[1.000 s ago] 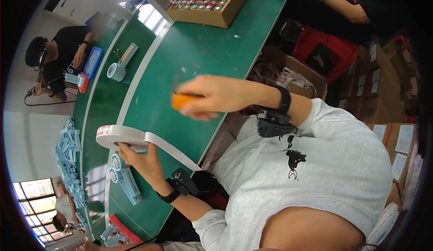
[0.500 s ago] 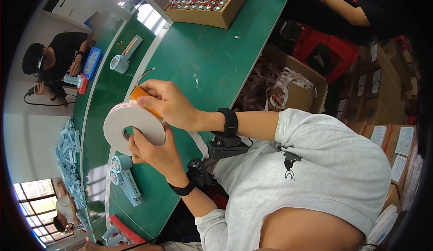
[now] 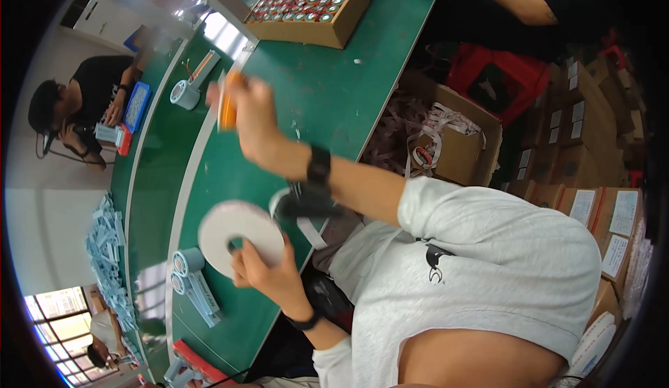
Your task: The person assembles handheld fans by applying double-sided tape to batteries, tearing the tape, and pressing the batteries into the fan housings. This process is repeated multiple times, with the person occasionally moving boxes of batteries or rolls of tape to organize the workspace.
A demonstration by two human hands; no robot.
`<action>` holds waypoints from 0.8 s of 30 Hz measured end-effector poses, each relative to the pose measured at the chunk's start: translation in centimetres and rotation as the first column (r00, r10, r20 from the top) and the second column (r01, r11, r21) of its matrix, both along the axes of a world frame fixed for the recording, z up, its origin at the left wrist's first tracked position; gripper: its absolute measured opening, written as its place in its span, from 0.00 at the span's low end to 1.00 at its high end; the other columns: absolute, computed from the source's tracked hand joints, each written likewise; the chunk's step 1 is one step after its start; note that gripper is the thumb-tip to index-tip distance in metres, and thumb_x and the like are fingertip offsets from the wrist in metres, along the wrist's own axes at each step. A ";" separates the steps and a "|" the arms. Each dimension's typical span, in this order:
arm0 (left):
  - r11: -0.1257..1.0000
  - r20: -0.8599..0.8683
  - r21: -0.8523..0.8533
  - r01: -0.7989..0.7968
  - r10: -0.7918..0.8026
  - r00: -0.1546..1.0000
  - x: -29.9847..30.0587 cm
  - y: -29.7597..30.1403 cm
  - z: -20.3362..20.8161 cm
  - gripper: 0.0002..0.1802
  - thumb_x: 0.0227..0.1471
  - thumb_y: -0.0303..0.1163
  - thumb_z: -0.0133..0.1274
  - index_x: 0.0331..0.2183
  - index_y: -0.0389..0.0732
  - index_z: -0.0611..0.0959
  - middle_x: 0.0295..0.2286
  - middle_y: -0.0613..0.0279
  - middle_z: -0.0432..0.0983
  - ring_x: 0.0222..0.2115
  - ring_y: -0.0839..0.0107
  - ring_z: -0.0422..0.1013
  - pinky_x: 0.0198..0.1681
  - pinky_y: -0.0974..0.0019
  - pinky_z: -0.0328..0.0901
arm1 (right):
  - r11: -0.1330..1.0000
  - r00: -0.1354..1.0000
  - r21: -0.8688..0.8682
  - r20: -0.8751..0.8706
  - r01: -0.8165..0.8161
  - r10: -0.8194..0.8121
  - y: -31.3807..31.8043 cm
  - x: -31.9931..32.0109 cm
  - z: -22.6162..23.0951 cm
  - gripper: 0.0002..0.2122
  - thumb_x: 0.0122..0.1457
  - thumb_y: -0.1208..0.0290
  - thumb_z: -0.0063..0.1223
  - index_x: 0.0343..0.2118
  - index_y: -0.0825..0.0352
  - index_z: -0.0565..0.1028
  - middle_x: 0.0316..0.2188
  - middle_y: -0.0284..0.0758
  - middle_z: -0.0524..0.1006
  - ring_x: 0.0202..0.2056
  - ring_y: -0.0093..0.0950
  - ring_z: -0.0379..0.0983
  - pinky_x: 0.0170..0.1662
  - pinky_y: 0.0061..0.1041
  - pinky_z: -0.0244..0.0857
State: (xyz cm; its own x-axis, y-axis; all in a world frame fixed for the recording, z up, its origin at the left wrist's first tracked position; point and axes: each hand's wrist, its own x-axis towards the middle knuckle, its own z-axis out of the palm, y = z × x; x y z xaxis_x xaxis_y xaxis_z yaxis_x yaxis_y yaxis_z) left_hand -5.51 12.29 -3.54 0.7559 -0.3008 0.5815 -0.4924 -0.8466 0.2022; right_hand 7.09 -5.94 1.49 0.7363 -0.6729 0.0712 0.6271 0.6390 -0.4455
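Observation:
My left hand (image 3: 268, 269) grips a wide roll of white tape (image 3: 216, 231), with its fingers hooked through the core. Above the far part of the green table, my right hand (image 3: 254, 119) pinches an orange battery pack (image 3: 230, 102), blurred by motion. A whitish strip shows along the pack's side. The pack and the roll are apart. A loose end of white tape (image 3: 310, 233) hangs near my right wrist, beside the table edge. Close to my left hand, light-blue handheld fans (image 3: 198, 294) lie on the table.
A cardboard box (image 3: 306, 34) full of round-ended pieces with red wires stands at the far end of the green table (image 3: 327, 102). Another fan (image 3: 185, 95) lies across the pale rail. A co-worker (image 3: 87, 102) sits at left. Past the table edge stands a carton of tape scraps (image 3: 453, 154).
My right hand has carried the orange pack up and away from the roll. The tape roll in my left hand has shifted down and to the right.

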 end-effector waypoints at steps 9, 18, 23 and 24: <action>0.947 -0.441 0.275 0.166 -0.029 0.897 4.5 11.2 2.9 0.25 0.42 0.24 0.54 0.45 0.33 0.69 0.43 0.45 0.67 0.45 0.49 0.63 0.47 0.57 0.57 | 0.733 0.994 -0.671 0.072 0.111 -0.085 -7.4 -7.3 -2.5 0.13 0.58 0.74 0.42 0.43 0.75 0.61 0.36 0.44 0.73 0.38 0.29 0.73 0.42 0.23 0.66; 0.532 -0.159 0.366 0.763 -0.772 0.615 19.4 -11.8 9.0 0.38 0.39 0.38 0.59 0.51 0.35 0.63 0.48 0.42 0.60 0.49 0.50 0.58 0.50 0.58 0.56 | 0.803 0.946 -0.555 -0.083 0.216 -0.313 -10.4 -9.2 -7.1 0.10 0.58 0.74 0.42 0.39 0.74 0.63 0.32 0.40 0.73 0.34 0.28 0.73 0.38 0.22 0.67; 0.605 0.016 0.231 0.762 -0.786 0.618 27.8 -23.3 8.0 0.35 0.42 0.42 0.57 0.50 0.36 0.66 0.50 0.46 0.58 0.50 0.54 0.56 0.50 0.58 0.54 | 0.874 0.972 -0.439 -0.013 0.207 -0.236 -8.7 -8.0 -6.7 0.08 0.56 0.75 0.44 0.37 0.73 0.64 0.30 0.37 0.72 0.30 0.24 0.73 0.33 0.21 0.66; 0.584 0.014 0.240 0.775 -0.800 0.599 27.1 -24.7 8.4 0.35 0.42 0.42 0.57 0.50 0.36 0.66 0.50 0.46 0.58 0.50 0.54 0.56 0.50 0.58 0.54 | 0.872 0.966 -0.431 -0.010 0.230 -0.260 -9.1 -8.2 -6.7 0.08 0.56 0.75 0.44 0.37 0.73 0.64 0.30 0.37 0.72 0.30 0.24 0.73 0.33 0.21 0.66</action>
